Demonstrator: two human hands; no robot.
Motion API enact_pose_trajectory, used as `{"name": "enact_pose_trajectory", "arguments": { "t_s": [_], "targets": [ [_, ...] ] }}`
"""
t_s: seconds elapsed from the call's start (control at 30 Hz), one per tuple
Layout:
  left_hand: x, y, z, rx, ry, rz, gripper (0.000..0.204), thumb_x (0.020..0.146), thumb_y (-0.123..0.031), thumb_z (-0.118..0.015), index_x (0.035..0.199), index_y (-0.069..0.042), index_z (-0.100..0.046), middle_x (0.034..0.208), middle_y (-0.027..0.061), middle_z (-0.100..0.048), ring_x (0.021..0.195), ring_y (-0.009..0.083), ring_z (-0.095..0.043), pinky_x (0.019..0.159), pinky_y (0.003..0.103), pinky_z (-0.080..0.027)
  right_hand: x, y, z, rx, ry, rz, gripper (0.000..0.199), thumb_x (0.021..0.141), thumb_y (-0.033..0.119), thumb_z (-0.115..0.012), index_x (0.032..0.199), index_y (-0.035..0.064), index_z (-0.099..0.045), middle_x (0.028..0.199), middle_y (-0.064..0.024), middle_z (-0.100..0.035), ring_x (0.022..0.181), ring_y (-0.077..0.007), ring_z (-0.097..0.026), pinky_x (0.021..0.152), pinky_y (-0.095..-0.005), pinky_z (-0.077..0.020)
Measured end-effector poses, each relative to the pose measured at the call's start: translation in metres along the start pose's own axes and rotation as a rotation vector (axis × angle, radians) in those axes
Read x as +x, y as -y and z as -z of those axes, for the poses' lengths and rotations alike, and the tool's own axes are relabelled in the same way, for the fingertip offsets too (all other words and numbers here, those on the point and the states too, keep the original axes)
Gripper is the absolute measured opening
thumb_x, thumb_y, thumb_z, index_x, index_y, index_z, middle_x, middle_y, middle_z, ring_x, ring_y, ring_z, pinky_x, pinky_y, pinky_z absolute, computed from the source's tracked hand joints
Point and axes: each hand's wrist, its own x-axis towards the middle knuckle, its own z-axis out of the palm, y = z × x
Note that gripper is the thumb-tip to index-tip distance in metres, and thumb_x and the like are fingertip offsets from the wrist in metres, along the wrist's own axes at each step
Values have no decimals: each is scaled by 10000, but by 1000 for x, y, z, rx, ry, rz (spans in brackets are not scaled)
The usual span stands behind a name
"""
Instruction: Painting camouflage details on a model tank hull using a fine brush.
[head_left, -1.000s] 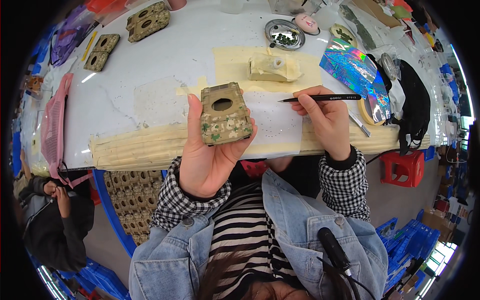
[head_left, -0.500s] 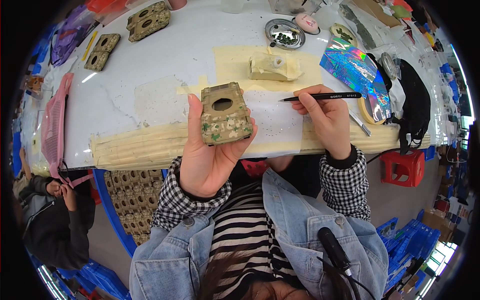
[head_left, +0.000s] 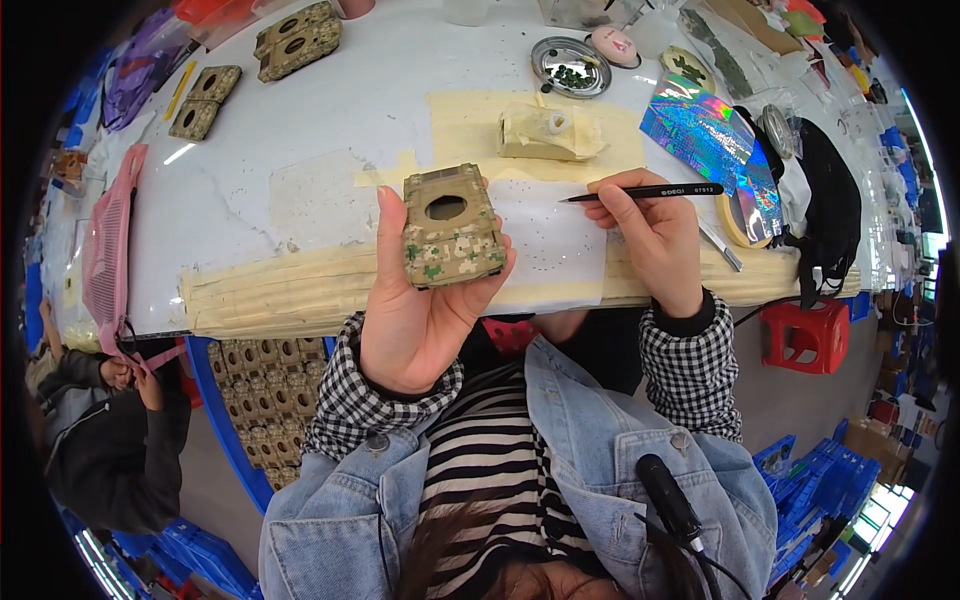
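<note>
free gap over paper (head_left: 550, 235) between camo shell (head_left: 452, 240) and tweezers (head_left: 665, 191), taped block (head_left: 540, 143) beyond

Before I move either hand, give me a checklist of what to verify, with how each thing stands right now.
1. Left hand supporting the camouflage-patterned boxy piece with a round opening: ok, held between thumb and fingers.
2. Right hand gripping the slim black pointed tool: ok, tip pointing left.
3. Tool tip apart from the piece: ok, a gap shows in the picture.
4. Tiny bit caught on the tip: cannot tell, too small.
5. Small dark specks on the white sheet gathered together: not ok, they lie scattered.
6. Round silvery metal dish holding dark green bits: ok, farther back on the table.
</note>
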Motion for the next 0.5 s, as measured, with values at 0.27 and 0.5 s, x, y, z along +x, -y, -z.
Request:
{"name": "enact_pose_trajectory", "arguments": {
  "t_s": [0.27, 0.5],
  "targets": [
    [0, 1, -3, -14, -18, -13, 638, 926, -551, -387, 1247, -3, -438, 1038, 125, -608, 975, 231, -629, 886, 348, -548, -1, 2, 3, 47, -2, 30, 171, 919, 118, -572, 961, -42, -615, 824, -76, -657, 743, -110, -623, 683, -220, -492],
    [2, 5, 0, 10, -8, -25, 597, 924, -539, -397, 1242, -34, -430, 1113, 108, -578, 1002, 226, -619, 899, 363, -542, -15, 44, -5, 69, -52, 209, 141, 907, 79, -583, 973, -43, -610, 869, -87, -652, 791, -125, -633, 690, -229, -497]
  ]
}}
